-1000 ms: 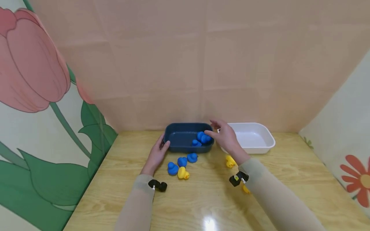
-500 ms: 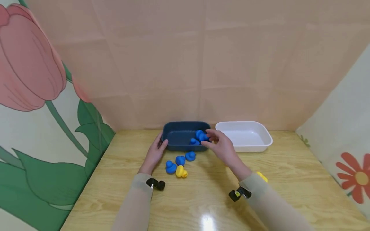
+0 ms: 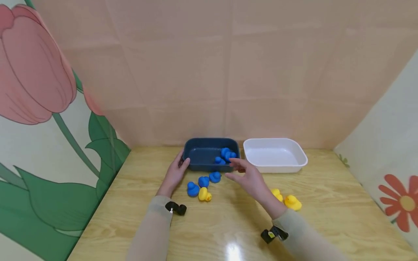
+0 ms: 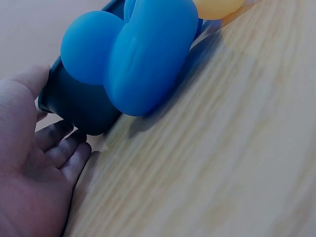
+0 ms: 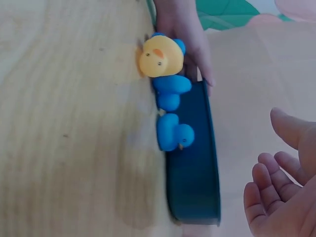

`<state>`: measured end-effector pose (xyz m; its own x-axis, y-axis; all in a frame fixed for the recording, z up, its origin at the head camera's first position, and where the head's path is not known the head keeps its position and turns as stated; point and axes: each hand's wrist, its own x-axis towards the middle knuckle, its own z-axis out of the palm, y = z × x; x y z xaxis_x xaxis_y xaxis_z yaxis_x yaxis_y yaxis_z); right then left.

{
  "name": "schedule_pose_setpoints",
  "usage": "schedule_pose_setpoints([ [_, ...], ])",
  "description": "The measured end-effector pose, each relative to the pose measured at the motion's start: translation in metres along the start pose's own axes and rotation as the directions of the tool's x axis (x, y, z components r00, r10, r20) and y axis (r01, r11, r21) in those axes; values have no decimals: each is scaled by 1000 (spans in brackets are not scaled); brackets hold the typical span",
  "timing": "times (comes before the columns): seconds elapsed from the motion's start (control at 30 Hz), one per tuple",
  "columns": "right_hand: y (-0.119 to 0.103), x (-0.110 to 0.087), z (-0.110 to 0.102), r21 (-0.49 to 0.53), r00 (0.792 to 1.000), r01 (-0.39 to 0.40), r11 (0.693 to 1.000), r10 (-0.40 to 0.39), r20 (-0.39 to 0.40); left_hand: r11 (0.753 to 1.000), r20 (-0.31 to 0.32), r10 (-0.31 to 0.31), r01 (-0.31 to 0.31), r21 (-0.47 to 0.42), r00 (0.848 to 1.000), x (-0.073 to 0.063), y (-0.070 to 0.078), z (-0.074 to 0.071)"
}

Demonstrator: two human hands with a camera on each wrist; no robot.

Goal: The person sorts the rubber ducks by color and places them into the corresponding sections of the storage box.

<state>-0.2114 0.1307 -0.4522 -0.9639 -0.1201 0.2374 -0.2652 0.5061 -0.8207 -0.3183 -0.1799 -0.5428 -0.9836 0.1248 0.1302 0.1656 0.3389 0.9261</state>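
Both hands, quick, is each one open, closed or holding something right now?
Left hand: holding the left end of the dark blue tray.
Right hand: open, holding nothing.

Ducks [image 3: 193,189] were blue or yellow, one tray [image 3: 205,168] dark blue, the other tray [image 3: 277,169] white, the tabletop [image 3: 202,232] tan, wood-grained.

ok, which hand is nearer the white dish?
Right. The right hand is by the near left corner of the white dish, holding nothing; the left hand is farther off, at the left end of the navy dish.
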Motion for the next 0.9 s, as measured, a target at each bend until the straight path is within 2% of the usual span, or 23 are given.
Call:
schedule_pose_setpoints([
  [0.17,6,-6,9,14,1000,4,1000,-4,13,1000,-3,-7,7,8,1000,-1,-1,0],
  [0.27,10,-7,12,31,999,-23,999,22,31,1000,2,-10,10,12,1000,-1,-2,1],
  [0.73,31,-2,26,102,984,-61,993,43,173,1000,12,-21,21,15,1000,4,-6,0],
  [0.9,36,-2,32,94,980,-63,994,44,194,1000,6,-1,1,-8,1000,3,-6,1],
])
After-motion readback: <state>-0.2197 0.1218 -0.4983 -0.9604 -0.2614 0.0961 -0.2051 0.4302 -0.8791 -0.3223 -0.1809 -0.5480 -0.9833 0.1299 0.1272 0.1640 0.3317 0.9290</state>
